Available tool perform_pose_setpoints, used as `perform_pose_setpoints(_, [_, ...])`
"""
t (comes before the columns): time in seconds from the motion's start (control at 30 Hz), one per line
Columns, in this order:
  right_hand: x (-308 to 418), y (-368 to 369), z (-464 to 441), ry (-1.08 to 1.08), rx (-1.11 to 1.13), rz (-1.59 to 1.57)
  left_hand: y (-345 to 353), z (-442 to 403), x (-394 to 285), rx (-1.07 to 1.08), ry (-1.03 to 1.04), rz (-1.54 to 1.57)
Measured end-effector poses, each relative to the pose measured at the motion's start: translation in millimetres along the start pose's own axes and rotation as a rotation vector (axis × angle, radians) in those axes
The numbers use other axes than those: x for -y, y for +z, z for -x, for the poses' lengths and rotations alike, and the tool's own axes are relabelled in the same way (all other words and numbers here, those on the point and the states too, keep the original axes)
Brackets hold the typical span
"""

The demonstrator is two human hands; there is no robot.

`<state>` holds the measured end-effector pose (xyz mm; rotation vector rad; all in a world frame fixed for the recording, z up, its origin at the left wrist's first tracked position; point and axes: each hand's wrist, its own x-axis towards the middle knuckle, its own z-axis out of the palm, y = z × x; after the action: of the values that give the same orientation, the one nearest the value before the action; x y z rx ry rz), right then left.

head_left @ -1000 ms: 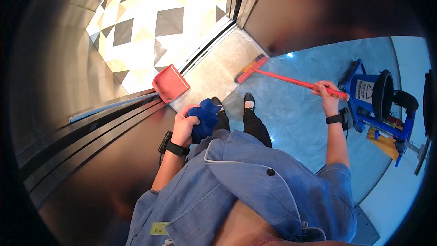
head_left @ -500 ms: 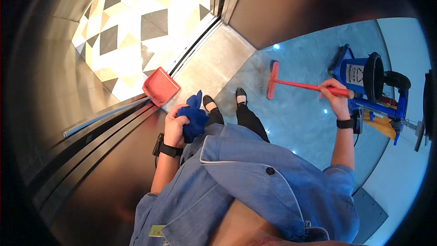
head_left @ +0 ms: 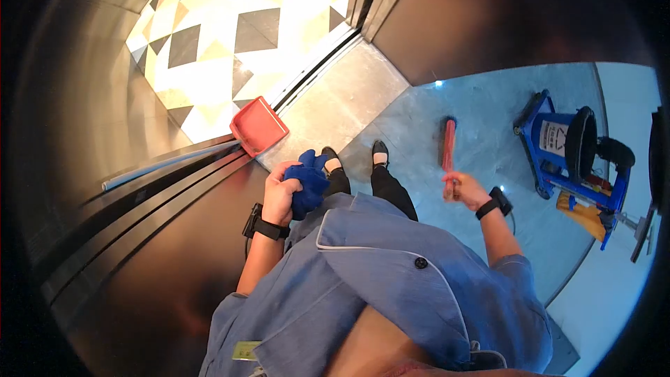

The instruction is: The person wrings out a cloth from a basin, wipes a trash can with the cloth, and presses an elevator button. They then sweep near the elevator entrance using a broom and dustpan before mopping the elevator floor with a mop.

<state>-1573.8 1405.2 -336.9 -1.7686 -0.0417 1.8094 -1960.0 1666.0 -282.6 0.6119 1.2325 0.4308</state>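
My left hand (head_left: pixel 280 192) is closed around a crumpled blue cloth (head_left: pixel 308 183) in front of my body. A red long-handled dustpan (head_left: pixel 259 128) stands just beyond it, by the doorway, its pale blue handle (head_left: pixel 167 165) running along the dark wall. My right hand (head_left: pixel 462 190) is out to the right with curled fingers, holding the red broom. The broom's head (head_left: pixel 448 144) shows just beyond the fingers, over the grey-blue floor. Most of the broom's handle is hidden by the hand or seen end-on.
A blue cleaning cart (head_left: pixel 536 122) with a black-lined bucket (head_left: pixel 553 135) and a yellow cloth (head_left: pixel 581 218) stands at the right. A metal door track (head_left: pixel 317 68) divides the grey floor from the patterned tiles (head_left: pixel 256 31). Dark panels flank the opening.
My right hand has moved left and inward, away from the cart. The broom has swung from lying sideways to pointing away from me. My left hand keeps the cloth.
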Motion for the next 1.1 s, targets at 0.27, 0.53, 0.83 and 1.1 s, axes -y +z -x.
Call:
perform_pose_setpoints(0.27, [-27.8, 14.9, -11.3, 0.236, -0.49, -0.314, -10.6, 2.6, -3.6, -0.038, 0.005, 0.011])
perform_pose_setpoints(0.53, [28.2, 53.7, -34.1, 0.298, -0.048, 0.015, -38.2, 3.5, 5.2, -0.059, 0.027, 0.111])
perform_pose_setpoints(0.83, [165.4, 152.8, -53.6, 0.124, 0.169, -0.151, -53.1, 7.9, 14.1, -0.11, 0.059, 0.137])
perform_pose_setpoints(1.1, [207.2, 183.6, -85.3, 0.153, 0.298, -0.44, -64.4, 11.2, 21.9, -0.143, 0.064, 0.146])
